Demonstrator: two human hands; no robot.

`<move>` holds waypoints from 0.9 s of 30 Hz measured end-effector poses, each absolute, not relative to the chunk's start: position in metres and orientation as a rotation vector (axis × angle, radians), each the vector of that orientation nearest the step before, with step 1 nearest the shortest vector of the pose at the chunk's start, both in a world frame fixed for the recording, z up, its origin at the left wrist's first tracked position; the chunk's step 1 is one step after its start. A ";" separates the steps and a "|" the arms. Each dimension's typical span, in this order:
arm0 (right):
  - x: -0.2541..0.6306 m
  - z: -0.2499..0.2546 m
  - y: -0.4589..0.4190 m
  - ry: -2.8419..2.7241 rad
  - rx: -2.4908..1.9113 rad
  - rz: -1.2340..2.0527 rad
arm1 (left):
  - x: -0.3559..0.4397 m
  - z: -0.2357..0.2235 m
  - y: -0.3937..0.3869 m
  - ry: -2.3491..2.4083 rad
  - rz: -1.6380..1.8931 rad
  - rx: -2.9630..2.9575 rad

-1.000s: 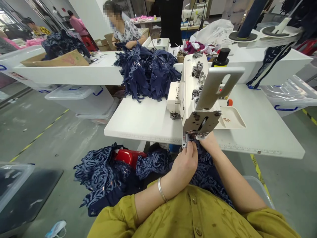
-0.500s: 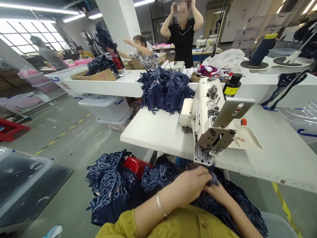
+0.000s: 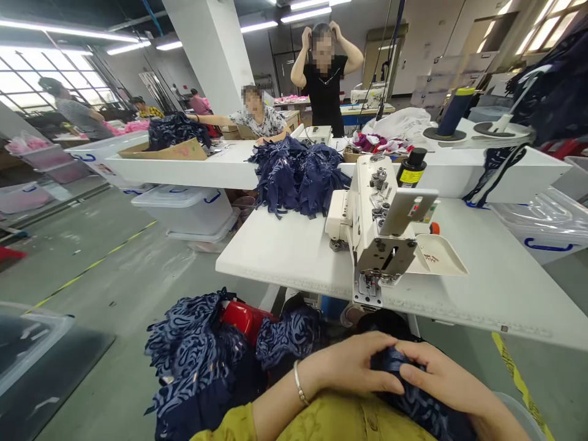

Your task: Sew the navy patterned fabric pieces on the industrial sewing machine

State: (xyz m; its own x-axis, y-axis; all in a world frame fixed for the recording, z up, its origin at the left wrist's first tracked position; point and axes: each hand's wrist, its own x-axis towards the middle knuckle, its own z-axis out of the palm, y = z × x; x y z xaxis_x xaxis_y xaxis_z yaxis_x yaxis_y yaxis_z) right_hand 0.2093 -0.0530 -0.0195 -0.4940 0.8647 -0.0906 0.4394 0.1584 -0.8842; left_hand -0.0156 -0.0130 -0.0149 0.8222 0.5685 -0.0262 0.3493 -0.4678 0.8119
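My left hand [image 3: 351,362], with a bangle on the wrist, lies over a bunch of navy fabric with a light-blue swirl pattern [image 3: 416,395] at my lap. From the other side my right hand [image 3: 443,370] grips the same bunch, its thumb on top. The fingertips of both hands nearly meet, and part of the fabric is hidden under them. Just beyond the hands stands a cream sewing machine [image 3: 367,214] at the table edge. A pile of the same patterned fabric [image 3: 197,349] sits lower left, beside a red stool-like object [image 3: 245,320].
Plain navy fabric pieces [image 3: 298,177] hang over the back of the white table [image 3: 271,245]. A small tray [image 3: 443,254], a black bottle [image 3: 412,168] and a navy thread cone [image 3: 454,113] are around the machine. Lidded plastic bins [image 3: 184,208] stand left. Co-workers are beyond.
My hands have shifted from pinching close together near the machine's front to spreading around the fabric bunch, nearer my lap. The co-worker in the patterned top has lowered dark fabric onto the box.
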 end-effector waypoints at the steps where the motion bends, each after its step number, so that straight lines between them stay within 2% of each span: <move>1: 0.204 -0.009 -0.051 -2.008 -1.206 1.274 | -0.010 -0.007 -0.015 0.660 0.253 2.013; 5: 0.206 0.015 -0.039 -2.085 -1.277 1.198 | -0.011 0.014 -0.012 0.860 0.229 1.855; 9: 0.221 0.015 -0.022 -2.097 -1.389 1.125 | -0.029 0.024 -0.003 0.930 0.324 1.854; 14: 0.207 -0.002 0.003 -1.787 -1.353 1.198 | -0.041 0.032 0.013 1.058 0.492 1.998; 17: 0.183 -0.019 0.015 -1.593 -1.395 1.078 | -0.043 0.027 0.024 1.327 0.521 2.175; 20: 0.165 -0.036 0.021 -1.492 -1.431 0.942 | -0.038 0.013 0.028 1.549 0.745 2.485; 23: 0.165 -0.043 0.023 -1.456 -1.392 0.961 | -0.029 -0.003 0.021 1.249 0.849 2.880; 25: 0.170 -0.040 0.026 -1.405 -1.337 1.014 | -0.023 -0.012 0.015 1.036 0.744 3.071; 27: 0.177 -0.034 0.031 -1.340 -1.299 1.022 | -0.018 -0.017 0.009 1.019 0.657 3.166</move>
